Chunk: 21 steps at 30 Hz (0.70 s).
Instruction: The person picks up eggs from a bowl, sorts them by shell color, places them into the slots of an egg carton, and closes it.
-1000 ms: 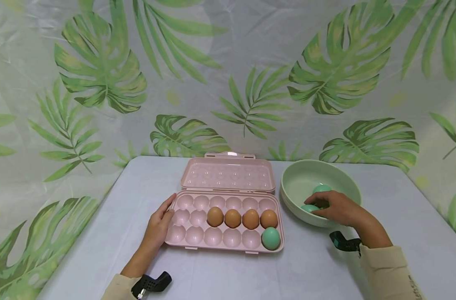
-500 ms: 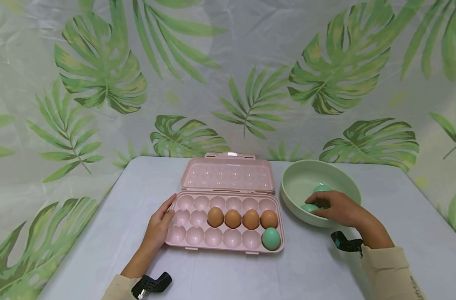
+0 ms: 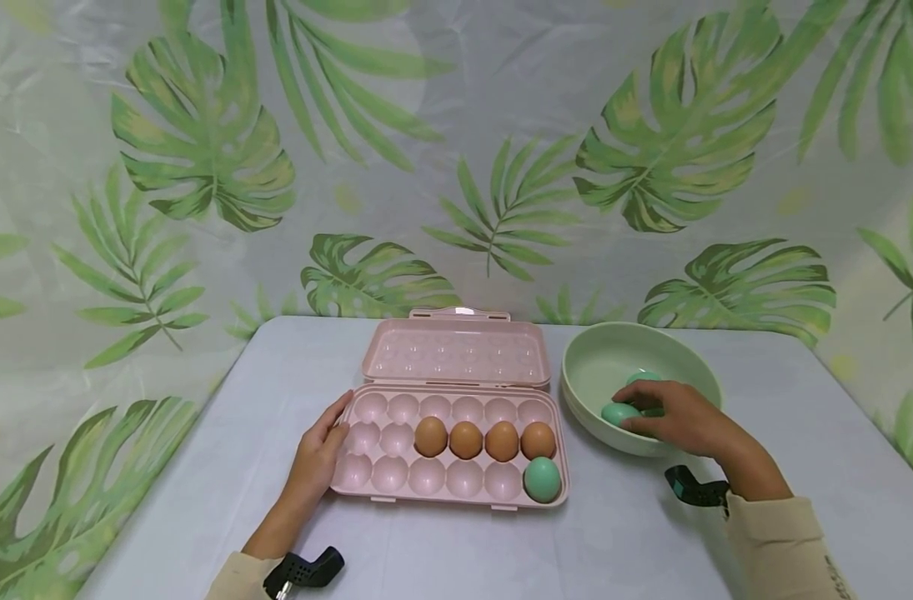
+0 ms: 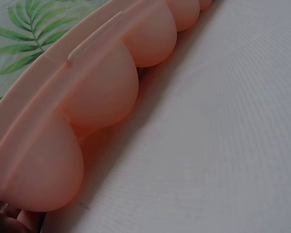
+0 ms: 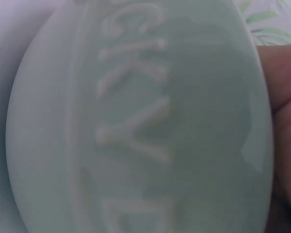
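Observation:
A pink egg box (image 3: 464,480) lies with its lid (image 3: 456,350) folded back on the table. Several brown eggs (image 3: 466,439) sit in the right part of its middle row, and one green egg (image 3: 542,480) fills the front right cup. My left hand (image 3: 317,454) grips the box's left end, thumb on the rim. Inside the light green bowl (image 3: 602,362), my right hand (image 3: 681,415) pinches a green egg (image 3: 619,413) between thumb and fingers. Another green egg (image 3: 644,377) lies behind, partly hidden by that hand.
A white cloth (image 3: 441,554) covers the table, and a leaf-patterned curtain (image 3: 426,183) hangs behind it. The bowl's outer wall (image 5: 136,116) with raised letters fills most of the right wrist view. Rounded cup undersides (image 4: 102,87) show in the left wrist view.
The green egg in my right hand has come up slightly inside the bowl and shows more of its side. My left hand and the egg box stay in place.

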Available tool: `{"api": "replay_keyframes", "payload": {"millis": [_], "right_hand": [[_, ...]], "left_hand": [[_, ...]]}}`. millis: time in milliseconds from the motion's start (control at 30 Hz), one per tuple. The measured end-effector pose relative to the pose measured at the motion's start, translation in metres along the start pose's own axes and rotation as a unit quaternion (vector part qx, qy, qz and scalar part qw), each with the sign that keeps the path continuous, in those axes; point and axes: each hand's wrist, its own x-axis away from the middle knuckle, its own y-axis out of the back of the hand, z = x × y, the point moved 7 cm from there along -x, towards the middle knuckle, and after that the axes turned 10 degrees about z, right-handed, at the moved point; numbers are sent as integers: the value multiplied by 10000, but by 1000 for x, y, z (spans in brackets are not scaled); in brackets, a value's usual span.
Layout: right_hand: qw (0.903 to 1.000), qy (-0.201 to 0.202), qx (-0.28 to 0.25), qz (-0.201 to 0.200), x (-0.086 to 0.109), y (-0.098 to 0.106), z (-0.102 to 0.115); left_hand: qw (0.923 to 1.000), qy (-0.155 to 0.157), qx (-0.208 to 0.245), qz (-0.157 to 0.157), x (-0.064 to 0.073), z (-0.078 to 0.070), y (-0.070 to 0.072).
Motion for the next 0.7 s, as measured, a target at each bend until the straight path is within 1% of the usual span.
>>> {"api": "replay_keyframes", "payload": {"millis": [267,500,700], "right_hand": [[9998,-12,-82,-160,1,2,-1],[9994,103,-95,-312,0,5,-1],[9988,117,-155,-456,0,7,3]], "left_hand": [[10000,-17,-11,-37,0,0,0],[10000,-11,-20,-5,0,-1,0],[10000,-17,-25,-16,0,-1,0]]}}
